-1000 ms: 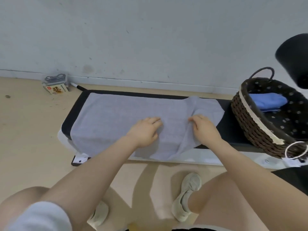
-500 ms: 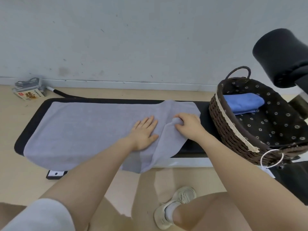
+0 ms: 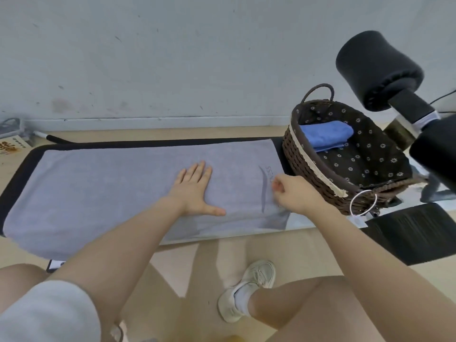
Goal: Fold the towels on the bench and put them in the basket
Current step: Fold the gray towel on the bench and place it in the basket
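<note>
The black padded bench (image 3: 158, 143) carried a grey towel (image 3: 103, 188) spread flat along it, long axis running left to right, its logo end pointing toward the wicker basket (image 3: 308, 169) just beside the bench's right end. A folded blue towel (image 3: 325, 133) lay inside the basket. The left hand (image 3: 195, 191) pressed flat on the towel's middle, fingers straight and apart. The right hand (image 3: 293, 193), fingers curled, pinched the cloth near its right edge. Risk, as judged: the near edge overhung the bench, so a pull without the left hand anchoring could drag the towel floorward or skew the fold.
</note>
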A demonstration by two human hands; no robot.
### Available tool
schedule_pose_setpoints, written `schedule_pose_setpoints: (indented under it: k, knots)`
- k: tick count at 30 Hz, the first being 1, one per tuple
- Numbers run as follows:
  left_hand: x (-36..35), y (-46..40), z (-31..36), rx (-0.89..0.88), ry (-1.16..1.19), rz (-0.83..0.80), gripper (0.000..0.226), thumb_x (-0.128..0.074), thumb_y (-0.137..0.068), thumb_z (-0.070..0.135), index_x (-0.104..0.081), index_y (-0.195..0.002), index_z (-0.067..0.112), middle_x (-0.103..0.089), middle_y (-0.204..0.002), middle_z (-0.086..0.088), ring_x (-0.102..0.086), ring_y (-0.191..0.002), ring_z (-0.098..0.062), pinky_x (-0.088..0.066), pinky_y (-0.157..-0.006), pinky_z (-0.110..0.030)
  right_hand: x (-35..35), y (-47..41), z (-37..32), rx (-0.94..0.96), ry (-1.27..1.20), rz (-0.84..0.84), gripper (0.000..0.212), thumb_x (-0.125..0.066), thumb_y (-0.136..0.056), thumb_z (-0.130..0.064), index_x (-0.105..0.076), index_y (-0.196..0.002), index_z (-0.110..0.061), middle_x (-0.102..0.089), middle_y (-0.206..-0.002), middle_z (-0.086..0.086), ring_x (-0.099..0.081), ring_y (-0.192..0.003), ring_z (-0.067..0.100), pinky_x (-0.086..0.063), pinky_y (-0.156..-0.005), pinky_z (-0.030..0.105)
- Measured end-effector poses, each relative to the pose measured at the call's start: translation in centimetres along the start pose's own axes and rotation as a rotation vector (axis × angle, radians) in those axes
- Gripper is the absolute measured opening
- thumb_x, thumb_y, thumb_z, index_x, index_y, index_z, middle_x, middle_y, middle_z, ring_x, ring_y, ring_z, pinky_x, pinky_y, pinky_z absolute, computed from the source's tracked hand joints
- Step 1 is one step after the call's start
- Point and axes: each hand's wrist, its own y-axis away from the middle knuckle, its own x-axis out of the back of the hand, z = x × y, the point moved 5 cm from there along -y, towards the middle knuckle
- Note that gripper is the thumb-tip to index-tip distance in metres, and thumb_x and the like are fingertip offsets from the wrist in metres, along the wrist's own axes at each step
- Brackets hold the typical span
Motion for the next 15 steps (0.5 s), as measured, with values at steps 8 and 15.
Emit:
schedule_pose_setpoints:
  k: [8,15]
  knots:
    - [0.3,0.2,0.0,0.001,0.007,0.005,0.110,-0.039,-0.070,0.083,0.011,-0.148,0.024,0.020,-0.156,-0.004,0.016,-0.145,-0.020,0.009,-0.118,-0.040,-2.1,-0.3,-1.2,-0.014,0.143,0.119,0.031,-0.038,-0.097,-0.025,-0.050,-0.122,-0.011,-0.056,-0.122,0.011,-0.053,-0.111,0.032,-0.044,-0.082,0.038]
    - [2.8,-2.0,-1.9,0.106,0.089,0.163,0.064,-0.021,-0.096,0.053,-0.005,-0.150,0.021,0.004,-0.159,-0.003,0.000,-0.146,-0.020,-0.002,-0.118,-0.037,-1.7,-5.5,-4.5,0.134,-0.050,0.058,0.049,-0.029,-0.101,-0.025,-0.021,-0.149,-0.014,-0.014,-0.158,0.008,-0.013,-0.145,0.024,-0.016,-0.118,0.037]
